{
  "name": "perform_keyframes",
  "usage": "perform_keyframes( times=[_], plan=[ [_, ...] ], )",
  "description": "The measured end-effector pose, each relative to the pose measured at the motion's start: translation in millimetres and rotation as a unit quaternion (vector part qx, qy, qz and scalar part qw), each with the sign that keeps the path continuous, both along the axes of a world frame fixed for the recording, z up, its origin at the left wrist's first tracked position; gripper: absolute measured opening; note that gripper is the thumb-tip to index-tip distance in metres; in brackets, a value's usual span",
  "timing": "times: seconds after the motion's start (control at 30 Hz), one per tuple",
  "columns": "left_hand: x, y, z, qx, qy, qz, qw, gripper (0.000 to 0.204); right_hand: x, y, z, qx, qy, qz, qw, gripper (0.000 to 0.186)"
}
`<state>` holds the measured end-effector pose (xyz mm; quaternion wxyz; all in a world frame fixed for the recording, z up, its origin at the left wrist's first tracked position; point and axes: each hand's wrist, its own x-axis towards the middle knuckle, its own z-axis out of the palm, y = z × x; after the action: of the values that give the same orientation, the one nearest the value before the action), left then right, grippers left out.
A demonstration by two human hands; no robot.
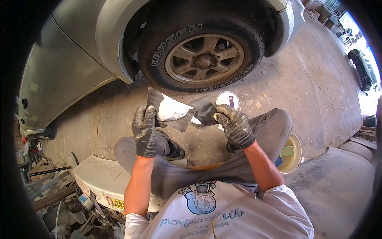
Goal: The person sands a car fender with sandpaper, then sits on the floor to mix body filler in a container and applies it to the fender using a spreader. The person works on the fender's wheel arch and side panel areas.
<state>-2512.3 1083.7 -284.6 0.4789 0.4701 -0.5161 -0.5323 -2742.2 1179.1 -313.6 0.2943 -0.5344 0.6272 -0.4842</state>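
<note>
My left hand (145, 131), in a dark worn work glove, grips the edge of a dark grey flat sheet (153, 97). A thick smear of white paste, like body filler (174, 108), lies on it. My right hand (235, 126), gloved alike, pinches a black flat spreader (205, 109) between thumb and fingers. The spreader's left edge meets or overlaps the right side of the sheet, with a little white paste below that spot. Both are held above the floor between my knees, in front of a car wheel (205, 59).
A pale car body (75, 44) curves around the wheel. Just behind my right hand stands a round white tub (234, 96). A cream bucket (296, 159) is beside my right knee. Scrap and boards (55, 195) pile up at lower left, next to a pale curved panel (99, 175).
</note>
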Motion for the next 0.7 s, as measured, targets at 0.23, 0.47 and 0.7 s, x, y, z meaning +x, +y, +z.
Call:
perform_keyframes(
  times=[0.23, 0.47, 0.7],
  plan=[
    [-2.4, -3.4, 1.9, -0.014, -0.026, -0.012, 0.999, 0.014, -0.3, -4.4, -1.8, -0.087, 0.214, 0.047, 0.972, 0.019],
    [0.7, -14.3, 4.7, 0.023, 0.057, -0.007, 0.998, 0.012, -11.8, -22.1, -25.3, 0.026, 0.134, 0.014, 0.991, 0.020],
    [-1.3, -1.2, 2.3, 0.246, 0.009, -0.123, 0.961, 0.013, -36.7, -56.7, -91.8, 0.059, 0.189, 0.179, 0.964, 0.041]
  ],
)
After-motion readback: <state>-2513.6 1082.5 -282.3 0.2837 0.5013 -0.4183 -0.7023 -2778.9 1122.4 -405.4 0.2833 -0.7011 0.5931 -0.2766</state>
